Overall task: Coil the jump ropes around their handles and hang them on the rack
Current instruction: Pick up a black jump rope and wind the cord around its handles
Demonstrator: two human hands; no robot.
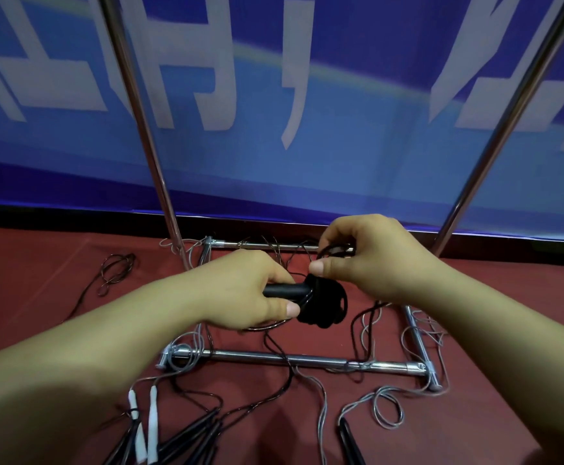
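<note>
My left hand grips the black handles of a jump rope, held level above the rack's base. A thick bundle of black cord is wound around the handles' right end. My right hand pinches a strand of that cord just above the bundle, thumb and fingers curled. Loose black cord hangs from the bundle down to the floor. The chrome rack stands in front of me, its two uprights rising left and right.
Several more ropes lie tangled on the red floor: black handles and white handles at the lower left, another black handle at the lower right, grey cords looped around the rack's base. A blue banner hangs behind.
</note>
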